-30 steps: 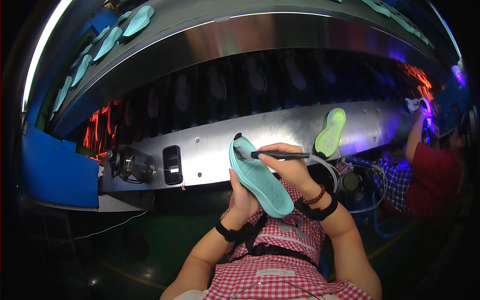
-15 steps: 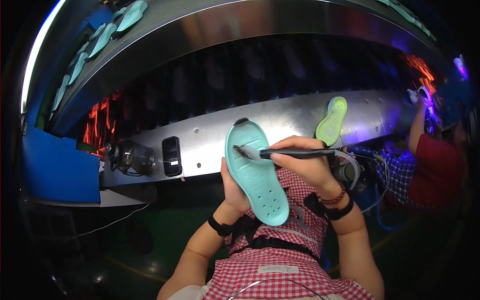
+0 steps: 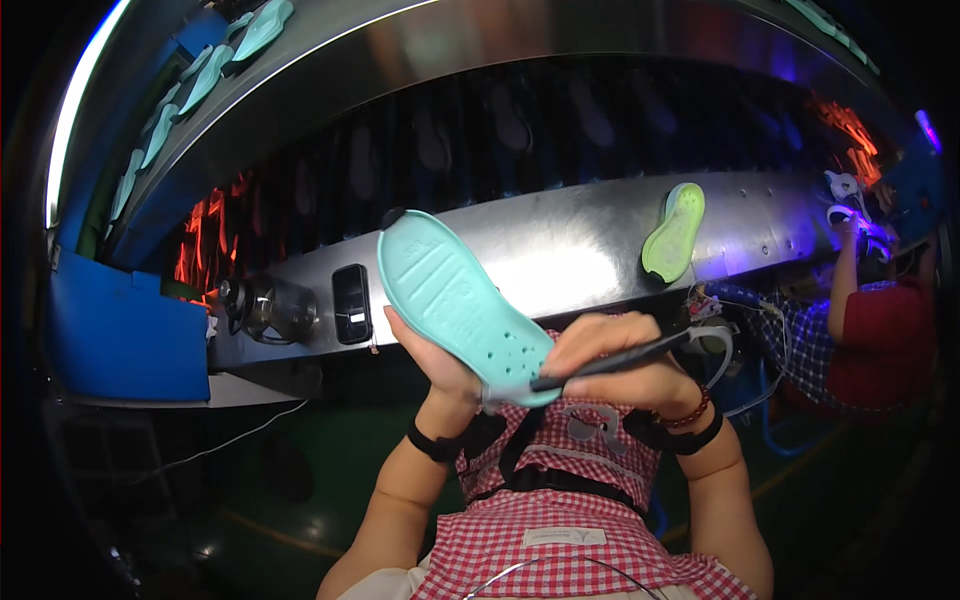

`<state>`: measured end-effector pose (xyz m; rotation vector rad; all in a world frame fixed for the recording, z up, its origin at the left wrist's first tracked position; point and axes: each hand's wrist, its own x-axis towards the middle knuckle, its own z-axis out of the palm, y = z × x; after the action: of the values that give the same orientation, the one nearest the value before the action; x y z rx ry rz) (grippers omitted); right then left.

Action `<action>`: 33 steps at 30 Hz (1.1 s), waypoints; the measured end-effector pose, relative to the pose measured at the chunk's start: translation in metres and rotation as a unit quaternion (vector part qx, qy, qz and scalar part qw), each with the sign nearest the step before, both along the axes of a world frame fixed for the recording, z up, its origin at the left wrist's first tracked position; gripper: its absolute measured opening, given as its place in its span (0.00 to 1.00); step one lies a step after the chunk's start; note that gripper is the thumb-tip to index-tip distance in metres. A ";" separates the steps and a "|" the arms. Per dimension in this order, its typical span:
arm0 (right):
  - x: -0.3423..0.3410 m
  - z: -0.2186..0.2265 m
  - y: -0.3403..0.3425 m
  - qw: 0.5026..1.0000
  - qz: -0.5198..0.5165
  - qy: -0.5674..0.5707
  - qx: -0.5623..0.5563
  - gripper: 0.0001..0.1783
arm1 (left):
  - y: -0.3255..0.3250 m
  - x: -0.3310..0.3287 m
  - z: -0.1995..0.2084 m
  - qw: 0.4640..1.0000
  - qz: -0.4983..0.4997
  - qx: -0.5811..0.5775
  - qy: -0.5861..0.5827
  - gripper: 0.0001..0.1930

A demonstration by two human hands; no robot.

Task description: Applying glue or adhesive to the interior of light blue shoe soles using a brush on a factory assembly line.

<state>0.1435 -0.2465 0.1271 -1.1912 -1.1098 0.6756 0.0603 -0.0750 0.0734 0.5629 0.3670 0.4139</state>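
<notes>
A turquoise shoe sole (image 3: 430, 280) is tilted in my left hand (image 3: 440, 368), heel end toward me at the lower right. My left fingers wrap its lower left edge from beneath. My right hand (image 3: 645, 385) grips a brush (image 3: 655, 348) by its black handle, which joins a pale tube. At the holed heel end the brush tip meets the rim; its bristles are blurred. Some dark piece sticks out at the sole's far tip. Beyond my right hand, a green sole (image 3: 675, 235) lies on the metal counter (image 3: 570, 250).
On the counter's left stand a dark glass jug (image 3: 278, 310) and a black tray (image 3: 351, 303). Turquoise soles (image 3: 205, 82) sit on a ledge at upper left. A blue panel (image 3: 125, 330) borders the left. Another person (image 3: 868, 335) works at right. Orange glow shows at both ends.
The sole has swung round, its far tip now further left. The brush has gone from the sole's upper half down to the heel rim, my right hand lowering with it.
</notes>
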 end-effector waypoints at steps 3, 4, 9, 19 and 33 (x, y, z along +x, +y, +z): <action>0.004 -0.008 0.002 0.990 -0.121 0.018 -0.075 0.13 | 0.001 0.009 0.008 0.992 0.116 -0.007 0.042 0.41; 0.001 -0.013 0.003 0.996 -0.084 0.028 -0.025 0.13 | 0.002 0.007 0.011 0.992 0.115 -0.007 0.042 0.41; -0.005 -0.004 -0.007 0.993 -0.055 0.101 0.008 0.12 | 0.011 0.005 0.026 0.995 0.093 0.038 -0.020 0.43; -0.002 -0.015 -0.009 0.988 -0.118 0.093 -0.040 0.14 | 0.015 0.010 0.034 0.993 0.095 0.066 -0.011 0.43; -0.025 -0.026 -0.002 0.927 -0.098 0.362 0.023 0.12 | -0.014 -0.013 0.034 0.991 -0.065 -0.058 -0.098 0.37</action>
<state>0.1188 -0.2484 0.1008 -0.8757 -0.3759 0.8344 0.0475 -0.0893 0.1070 0.4264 0.1635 0.3177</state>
